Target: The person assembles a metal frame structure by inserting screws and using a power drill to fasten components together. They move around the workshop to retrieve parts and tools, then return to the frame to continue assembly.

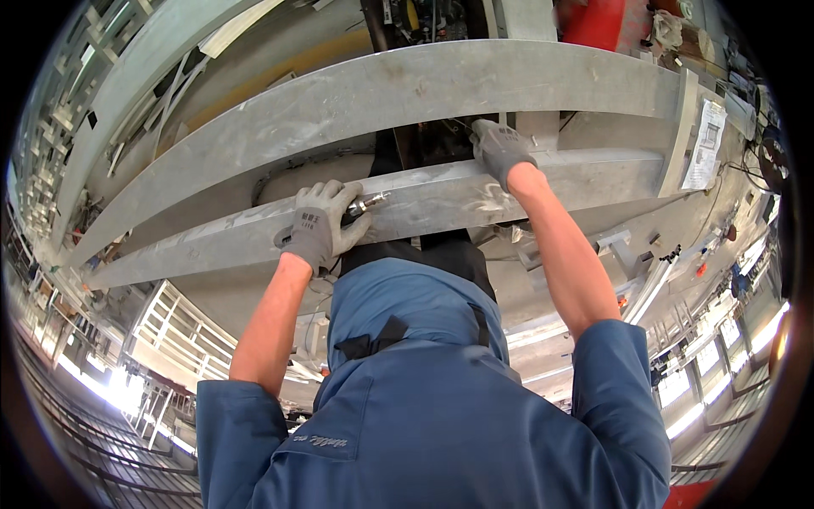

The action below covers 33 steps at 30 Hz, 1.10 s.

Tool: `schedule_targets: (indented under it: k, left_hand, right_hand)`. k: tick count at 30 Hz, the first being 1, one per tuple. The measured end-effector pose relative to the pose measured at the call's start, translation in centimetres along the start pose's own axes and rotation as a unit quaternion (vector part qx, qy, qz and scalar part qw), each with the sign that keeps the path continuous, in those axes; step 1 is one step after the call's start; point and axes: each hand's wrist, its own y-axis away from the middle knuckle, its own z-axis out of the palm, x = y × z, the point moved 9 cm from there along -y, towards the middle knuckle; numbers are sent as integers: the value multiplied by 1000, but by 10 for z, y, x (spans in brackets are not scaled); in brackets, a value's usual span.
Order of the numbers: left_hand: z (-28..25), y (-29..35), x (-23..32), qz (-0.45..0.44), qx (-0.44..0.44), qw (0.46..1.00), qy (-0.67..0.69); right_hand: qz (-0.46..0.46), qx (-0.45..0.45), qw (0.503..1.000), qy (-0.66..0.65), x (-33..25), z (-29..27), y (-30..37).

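Our left hand (320, 225), in a grey glove, is curled tight around a small metal tool (366, 204), tip pointing right against the nearer grey steel beam (441, 197). Our right hand (498, 148), also gloved, rests on that beam's far edge, fingers bent over it; we cannot tell how firmly. A second, wider beam (381, 89) runs behind. A paper sheet (705, 144) hangs at right.

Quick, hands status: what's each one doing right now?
Left hand: closed around a small metal tool on the grey steel beam.
Right hand: gripping the beam's far edge, holding nothing loose.
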Motion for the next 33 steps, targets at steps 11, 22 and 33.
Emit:
schedule_targets:
  k: [11,22,33]
  left_hand:
    - [15,8,7,16,88,995,-52]
    - [18,-2,2,-7,60,996,-65]
    - [27,0,13,-14,70,991,-111]
  right_hand:
    - [-95,-66,972,-206,-71,22,116]
    - [-122,-11,963,-241,-115,45,117]
    - [-93,-45,976,-190,-103,75,96]
